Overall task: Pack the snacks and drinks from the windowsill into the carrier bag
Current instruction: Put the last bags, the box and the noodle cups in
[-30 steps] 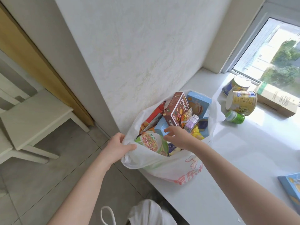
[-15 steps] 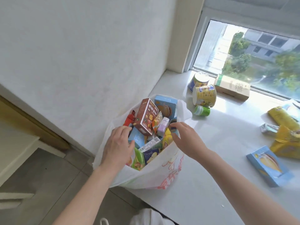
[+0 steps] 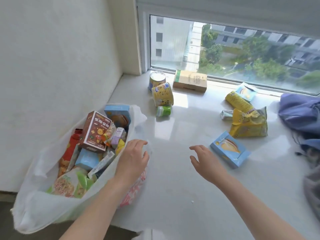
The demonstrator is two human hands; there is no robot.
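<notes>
The white carrier bag (image 3: 32, 203) stands at the left end of the windowsill (image 3: 173, 179), stuffed with several snack boxes and packets, a brown box (image 3: 96, 134) on top. My left hand (image 3: 133, 158) rests on the bag's right rim with its fingers over the edge. My right hand (image 3: 203, 161) hovers open above the sill, holding nothing, just left of a blue snack box (image 3: 230, 149). Farther back lie yellow snack bags (image 3: 247, 123), two yellow cups (image 3: 161, 94), a small green bottle (image 3: 163, 110) and a brown carton (image 3: 190, 81).
A wall runs along the left behind the bag. The window (image 3: 233, 52) closes the far side. Purple and grey cloth (image 3: 301, 115) is piled at the right end of the sill. The floor drops away below the bag.
My right hand left the bag's mouth and moved right toward the blue box. My left hand shifted from the bag's left rim to its right rim. The view swung right.
</notes>
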